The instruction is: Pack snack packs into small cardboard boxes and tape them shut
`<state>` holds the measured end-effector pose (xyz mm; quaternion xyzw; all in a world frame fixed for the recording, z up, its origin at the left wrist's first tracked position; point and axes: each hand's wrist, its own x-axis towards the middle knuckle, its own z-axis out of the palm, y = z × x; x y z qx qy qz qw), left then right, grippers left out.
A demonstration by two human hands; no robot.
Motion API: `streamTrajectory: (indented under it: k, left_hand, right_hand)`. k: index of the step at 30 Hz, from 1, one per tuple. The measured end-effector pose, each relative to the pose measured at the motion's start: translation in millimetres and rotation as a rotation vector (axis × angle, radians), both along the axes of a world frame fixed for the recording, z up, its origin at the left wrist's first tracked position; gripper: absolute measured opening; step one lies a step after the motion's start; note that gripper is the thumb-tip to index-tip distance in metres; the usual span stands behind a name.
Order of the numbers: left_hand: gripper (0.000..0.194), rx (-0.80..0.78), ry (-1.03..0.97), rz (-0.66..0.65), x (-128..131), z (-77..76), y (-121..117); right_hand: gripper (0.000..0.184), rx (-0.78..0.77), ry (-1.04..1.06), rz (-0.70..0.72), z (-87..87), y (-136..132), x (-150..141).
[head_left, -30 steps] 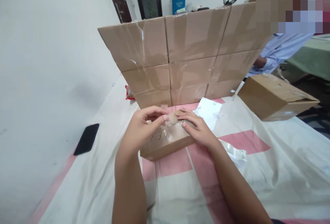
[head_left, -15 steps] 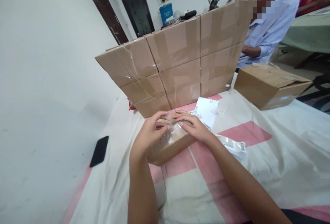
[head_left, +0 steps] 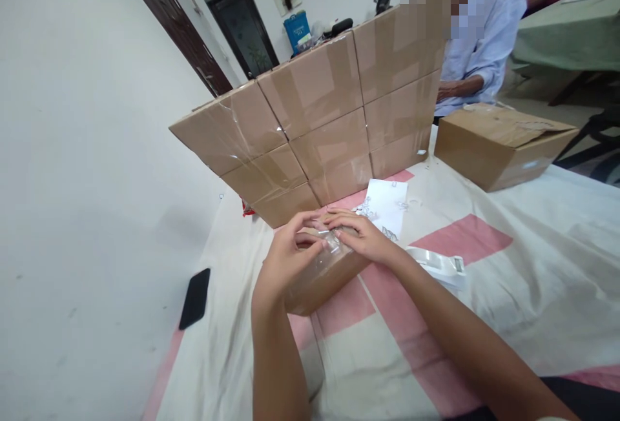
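Note:
A small cardboard box (head_left: 322, 279) lies on the pink-and-white cloth (head_left: 508, 279) in front of me, its top covered with clear tape. My left hand (head_left: 285, 256) curls over the box's left end, thumb and fingers pinching the clear tape (head_left: 332, 243) on top. Over the right side of the top lies my right hand (head_left: 361, 237), fingers fairly flat and pressing the tape down. A white tape dispenser (head_left: 438, 263) rests on the cloth just right of my right forearm.
A wall of taped cardboard boxes (head_left: 320, 124) stands behind the small box. A white printed sheet (head_left: 387, 205) lies at its foot. A larger box (head_left: 498, 143) sits at the right. A black phone (head_left: 194, 298) lies at the left. A person in a light shirt (head_left: 479, 46) sits behind.
The view has swung, so the scene shifted and tilted in the frame. Both hands stay on the small box, and the left fingers have curled tighter over the tape.

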<state>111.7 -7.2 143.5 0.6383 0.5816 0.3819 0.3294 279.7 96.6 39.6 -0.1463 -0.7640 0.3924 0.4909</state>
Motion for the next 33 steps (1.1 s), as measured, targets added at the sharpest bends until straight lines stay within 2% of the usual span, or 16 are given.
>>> streamTrajectory:
  k: [8, 19, 22, 28, 31, 33]
  left_hand:
    - [0.036, -0.011, 0.018, -0.001, 6, -5.7, 7]
    - [0.042, -0.011, 0.052, 0.040, 4, -10.1, 13]
    - [0.046, 0.005, 0.129, 0.033, 5, -9.6, 12]
    - [0.042, 0.054, 0.427, 0.076, 7, -9.8, 9]
    - [0.049, 0.051, 0.480, 0.126, 5, -11.5, 9]
    - [0.051, 0.044, 0.493, 0.139, 4, -12.5, 9]
  right_hand:
    - [0.021, 0.006, -0.008, 0.008, 2.9, -2, 0]
    - [0.015, -0.033, -0.016, 0.004, 2.9, -3, 0]
    - [0.016, -0.043, -0.020, 0.002, 2.6, -4, 0]
    - [0.050, -0.140, -0.021, 0.000, 3.5, -9, 3]
    - [0.049, -0.106, -0.009, 0.012, 4.2, -10, 4]
    - [0.037, -0.067, -0.011, 0.019, 3.7, -9, 4]
